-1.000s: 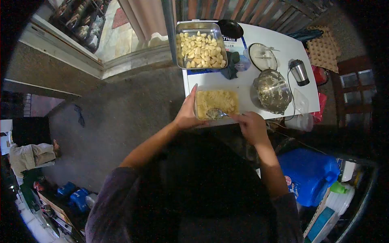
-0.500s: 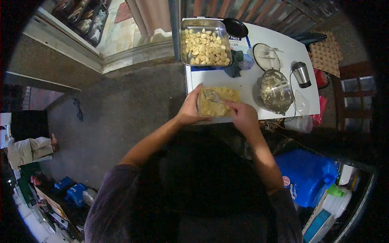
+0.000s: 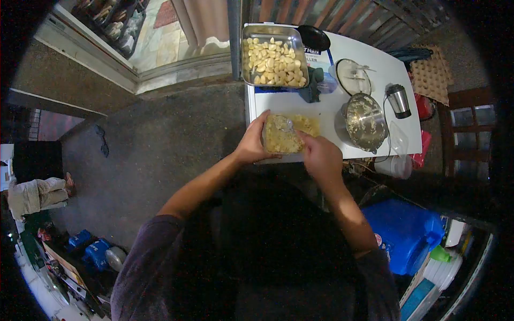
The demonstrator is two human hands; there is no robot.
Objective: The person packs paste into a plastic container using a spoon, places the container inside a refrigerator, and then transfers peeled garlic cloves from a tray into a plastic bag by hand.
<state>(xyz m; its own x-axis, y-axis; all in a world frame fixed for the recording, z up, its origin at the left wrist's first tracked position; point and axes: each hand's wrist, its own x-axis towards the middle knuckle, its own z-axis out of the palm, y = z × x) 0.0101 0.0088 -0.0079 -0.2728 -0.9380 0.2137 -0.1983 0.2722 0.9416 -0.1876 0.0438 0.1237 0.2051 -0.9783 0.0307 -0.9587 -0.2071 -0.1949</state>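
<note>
My left hand [image 3: 250,142] is closed around the left side of a clear rectangular container [image 3: 266,140] at the near edge of the white table. Minced pale-yellow food [image 3: 286,143], which looks like chopped garlic, fills it. In my right hand [image 3: 323,159] is a spoon [image 3: 289,125]; its bowl end lies in the food, and my fingers hide most of the handle. Beyond the container sits a metal tray [image 3: 248,82] with many peeled garlic cloves [image 3: 273,61]. To the right stands a steel bowl [image 3: 346,134] with minced bits stuck inside.
On the white table [image 3: 326,109] are a silver-and-black chopper motor [image 3: 398,100] with a cord, a round lid [image 3: 352,77], a dark cloth [image 3: 310,93] and a black pan [image 3: 314,37]. A blue plastic drum [image 3: 401,230] stands at lower right. Another person's legs [image 3: 45,192] show far left.
The spoon has shifted slightly within the food, and its bowl end looks more upright. My left hand still grips the container in nearly the same place.
</note>
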